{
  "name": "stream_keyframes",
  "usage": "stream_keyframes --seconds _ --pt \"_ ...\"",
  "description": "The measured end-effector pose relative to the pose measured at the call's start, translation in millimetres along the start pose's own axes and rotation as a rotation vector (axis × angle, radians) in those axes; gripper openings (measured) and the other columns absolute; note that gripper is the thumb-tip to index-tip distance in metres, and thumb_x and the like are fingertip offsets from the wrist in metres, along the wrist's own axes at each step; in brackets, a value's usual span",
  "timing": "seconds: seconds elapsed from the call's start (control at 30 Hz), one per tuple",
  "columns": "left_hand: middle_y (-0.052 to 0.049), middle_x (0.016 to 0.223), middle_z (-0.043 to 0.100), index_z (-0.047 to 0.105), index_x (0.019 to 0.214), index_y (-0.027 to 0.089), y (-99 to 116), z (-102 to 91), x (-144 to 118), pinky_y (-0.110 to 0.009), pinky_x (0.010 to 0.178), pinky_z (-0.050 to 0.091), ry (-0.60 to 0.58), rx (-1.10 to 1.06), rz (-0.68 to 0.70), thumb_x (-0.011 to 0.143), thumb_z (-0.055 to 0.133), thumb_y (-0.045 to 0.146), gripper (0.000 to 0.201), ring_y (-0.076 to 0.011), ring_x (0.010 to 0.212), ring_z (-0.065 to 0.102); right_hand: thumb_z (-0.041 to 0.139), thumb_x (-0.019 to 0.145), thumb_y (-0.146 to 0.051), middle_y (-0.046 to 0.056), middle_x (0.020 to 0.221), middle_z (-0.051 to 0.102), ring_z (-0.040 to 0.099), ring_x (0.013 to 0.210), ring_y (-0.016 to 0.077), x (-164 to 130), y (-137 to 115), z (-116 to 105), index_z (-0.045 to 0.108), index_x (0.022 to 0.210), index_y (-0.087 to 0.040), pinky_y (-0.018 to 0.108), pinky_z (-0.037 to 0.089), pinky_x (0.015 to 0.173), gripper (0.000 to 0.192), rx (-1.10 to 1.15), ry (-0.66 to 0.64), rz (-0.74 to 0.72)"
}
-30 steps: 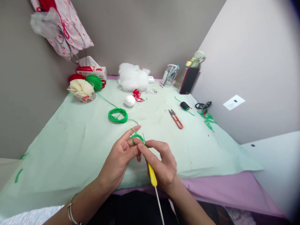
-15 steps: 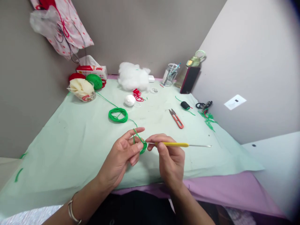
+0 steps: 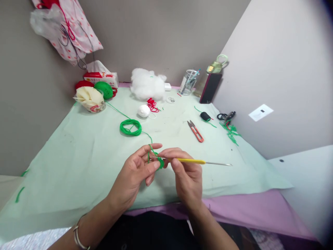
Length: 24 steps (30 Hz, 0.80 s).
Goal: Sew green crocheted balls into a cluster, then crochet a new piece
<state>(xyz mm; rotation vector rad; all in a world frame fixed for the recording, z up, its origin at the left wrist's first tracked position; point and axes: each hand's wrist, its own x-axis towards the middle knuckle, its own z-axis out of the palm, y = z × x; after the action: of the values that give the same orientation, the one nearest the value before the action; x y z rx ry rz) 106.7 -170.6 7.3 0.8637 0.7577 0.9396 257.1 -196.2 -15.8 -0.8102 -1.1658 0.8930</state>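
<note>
My left hand [image 3: 135, 173] pinches a small green yarn loop [image 3: 159, 162], with the strand wound over its index finger. My right hand [image 3: 186, 175] grips a crochet hook [image 3: 189, 160] with a yellow handle; the hook lies nearly level, its metal tip pushed into the green loop and its tail pointing right. The green strand runs back over the pale green cloth [image 3: 78, 152] to a coil of green yarn [image 3: 130, 127].
Red snips [image 3: 195, 131] lie to the right of the coil. Farther back are a white ball [image 3: 144, 110], red thread [image 3: 153, 105], white stuffing [image 3: 146, 84], a glass jar [image 3: 188, 82], a phone [image 3: 210, 88], a bottle and a tissue box [image 3: 101, 78].
My right hand swung the hook from pointing down toward me to lying level, then pushed its tip left into the green loop. My left hand held its place.
</note>
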Motion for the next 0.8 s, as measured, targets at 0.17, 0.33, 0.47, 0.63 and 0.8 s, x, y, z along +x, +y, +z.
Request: stream_keyframes --seconds 0.17,0.33,0.47,0.63,0.8 --pt "0.004 0.073 0.057 0.07 0.122 0.019 -2 2.1 -2 -0.021 0.053 0.036 0.024 0.032 0.035 0.084 0.082 0.032 0.041 -0.0054 0.053 0.046 0.059 0.101 -0.018 0.003 0.097 0.075 0.068 0.081 0.0152 -2 -1 4 0.078 0.107 -0.028 0.03 0.057 0.073 0.022 -0.137 0.039 -0.07" --pt "0.006 0.069 0.053 0.069 0.125 0.019 -6 6.5 -1 -0.018 0.049 0.032 0.059 -0.103 -0.006 0.081 0.085 0.03 0.048 -0.0032 0.05 0.04 0.066 0.093 -0.009 0.007 0.114 0.074 0.071 0.097 0.0221 -13 2 6 0.075 0.124 -0.034 0.038 0.06 0.08 0.041 -0.562 0.008 -0.38" --pt "0.007 0.068 0.046 0.072 0.122 0.015 -3 3.4 2 -0.014 0.044 0.026 0.014 -0.312 -0.15 0.081 0.084 0.022 0.044 0.0002 0.047 0.026 0.062 0.097 -0.013 0.007 0.106 0.074 0.07 0.094 0.0214 -12 2 1 0.076 0.118 -0.031 0.038 0.059 0.078 0.031 -0.508 0.074 -0.306" --pt "0.004 0.076 0.053 0.077 0.114 0.017 0 -0.9 4 -0.014 0.045 0.028 0.005 -0.264 -0.094 0.085 0.079 0.018 0.029 0.0017 0.047 0.031 0.058 0.102 -0.023 0.003 0.087 0.069 0.063 0.07 0.0136 -1 -3 -2 0.076 0.101 -0.024 0.031 0.054 0.068 0.018 -0.042 0.089 -0.007" --pt "0.005 0.073 0.055 0.074 0.12 0.024 -4 1.9 2 -0.016 0.05 0.035 -0.018 -0.094 -0.032 0.087 0.079 0.025 0.033 -0.0014 0.05 0.045 0.065 0.098 -0.026 0.003 0.089 0.073 0.066 0.076 0.0148 1 1 -2 0.078 0.101 -0.024 0.03 0.055 0.071 0.013 -0.068 0.053 0.055"
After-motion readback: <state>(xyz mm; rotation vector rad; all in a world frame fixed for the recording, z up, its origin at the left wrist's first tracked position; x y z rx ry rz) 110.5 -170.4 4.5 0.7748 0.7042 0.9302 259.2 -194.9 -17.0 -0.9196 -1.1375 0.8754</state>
